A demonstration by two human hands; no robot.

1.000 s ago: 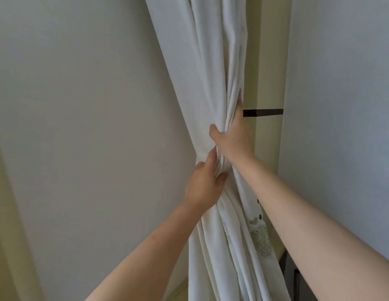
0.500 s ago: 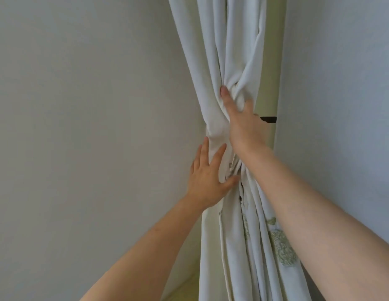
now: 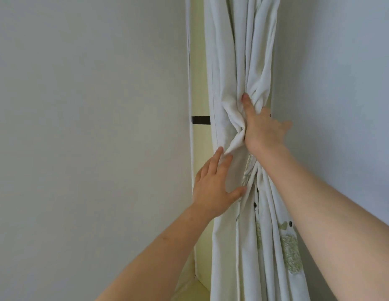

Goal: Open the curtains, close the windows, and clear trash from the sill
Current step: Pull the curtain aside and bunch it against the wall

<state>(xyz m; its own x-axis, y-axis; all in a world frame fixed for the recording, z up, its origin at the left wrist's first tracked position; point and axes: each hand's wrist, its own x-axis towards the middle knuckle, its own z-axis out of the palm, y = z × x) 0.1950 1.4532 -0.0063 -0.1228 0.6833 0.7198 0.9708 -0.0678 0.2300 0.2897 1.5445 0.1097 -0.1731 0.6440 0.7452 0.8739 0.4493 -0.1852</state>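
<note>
A white curtain [image 3: 230, 61] with pale green embroidery hangs bunched in a room corner, gathered into a twisted waist at mid-height. My right hand [image 3: 263, 129] presses into that gathered waist, thumb up along the folds and fingers wrapped behind the cloth. My left hand [image 3: 215, 185] lies flat with fingers spread on the curtain's left edge, just below the twist. No window or sill shows in this view.
Plain pale walls [image 3: 91, 127] stand on both sides of the curtain. A yellowish strip of wall with a short dark bar [image 3: 200, 120] shows in the gap left of the curtain. A pale ledge or floor edge [image 3: 189, 287] appears at the bottom.
My left hand let go of the gathered cloth and now rests flat and spread on it. My right hand shifted up and around the twist. The view swung left, so the curtain sits further right.
</note>
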